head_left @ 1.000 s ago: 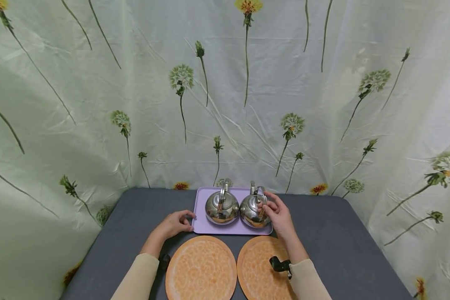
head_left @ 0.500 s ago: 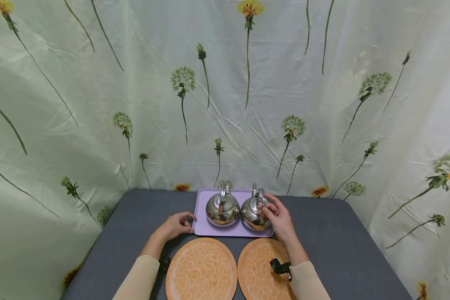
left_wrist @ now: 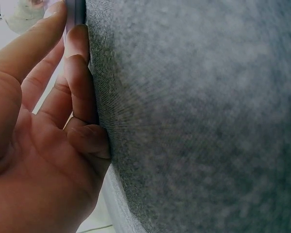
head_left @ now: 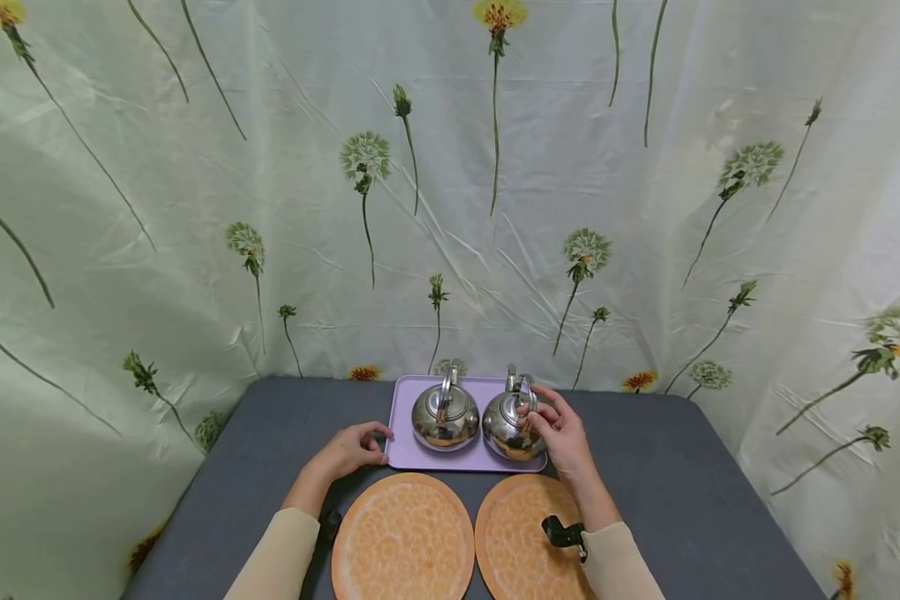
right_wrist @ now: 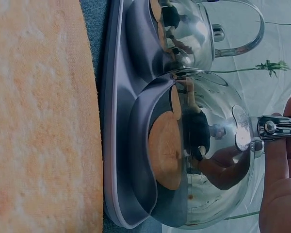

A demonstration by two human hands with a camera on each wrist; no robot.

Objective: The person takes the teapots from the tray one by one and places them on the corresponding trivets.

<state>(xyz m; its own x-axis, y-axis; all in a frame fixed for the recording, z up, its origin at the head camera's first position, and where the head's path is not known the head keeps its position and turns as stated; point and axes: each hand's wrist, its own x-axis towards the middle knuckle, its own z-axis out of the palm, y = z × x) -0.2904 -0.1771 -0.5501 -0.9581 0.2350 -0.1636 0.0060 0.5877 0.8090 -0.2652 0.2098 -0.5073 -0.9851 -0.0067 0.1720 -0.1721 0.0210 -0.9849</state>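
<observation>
Two shiny steel teapots stand side by side on a lilac tray (head_left: 401, 408). My right hand (head_left: 566, 442) holds the raised handle of the right teapot (head_left: 506, 432). In the right wrist view the handle's metal bracket (right_wrist: 276, 127) lies against the fingers, and the right teapot's base is down on the tray. The left teapot (head_left: 444, 421) has its handle upright, with no hand on it. At the tray's left edge, my left hand (head_left: 348, 450) pinches the rim with thumb and fingers; the left wrist view shows the fingertips at that edge, low over the cloth.
Two round orange-patterned placemats, a left placemat (head_left: 402, 542) and a right placemat (head_left: 525, 542), lie in front of the tray, my right forearm over one. A dark grey cloth (head_left: 667, 467) covers the table. Behind it hangs a curtain (head_left: 450, 208) printed with dandelions.
The right teapot has shifted slightly to the right with my right hand, and a thin gap shows between the teapots. My left hand keeps its place at the tray's rim.
</observation>
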